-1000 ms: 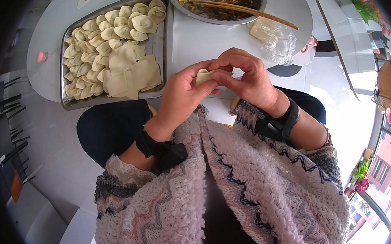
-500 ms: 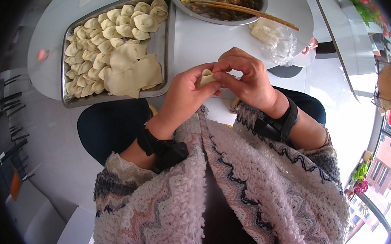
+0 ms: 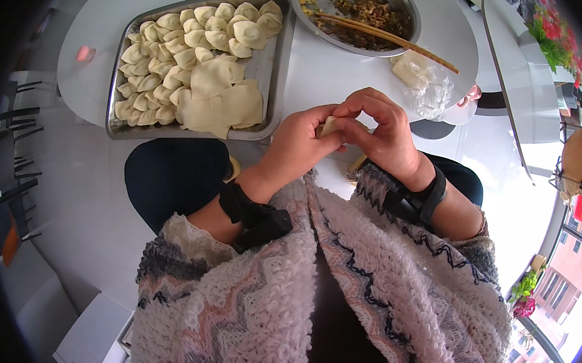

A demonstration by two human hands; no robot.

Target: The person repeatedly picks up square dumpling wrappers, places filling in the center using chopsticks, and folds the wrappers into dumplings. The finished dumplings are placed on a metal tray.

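Note:
Between my fingertips is a small pale wonton (image 3: 328, 126), mostly hidden by the fingers. My left hand (image 3: 299, 140) is closed on one side of it, and my right hand (image 3: 385, 129) pinches the other side. Both hands are held just off the table's near edge. To their left, a metal tray (image 3: 282, 67) carries rows of folded wontons (image 3: 180, 41). Flat dough wrappers (image 3: 221, 105) lie stacked in the tray's near right part, one hanging slightly over its rim.
Beyond my hands stands a steel bowl (image 3: 417, 23) of chopped filling, with wooden chopsticks (image 3: 389, 37) across it. A clear plastic bag (image 3: 426, 94) holding something pale lies beside it on the white table (image 3: 324, 78). Dark stools (image 3: 172, 176) sit beneath the near edge.
The view has shifted, so the tray and bowl appear farther right. My fingers have closed more tightly around the wonton, and less of it shows.

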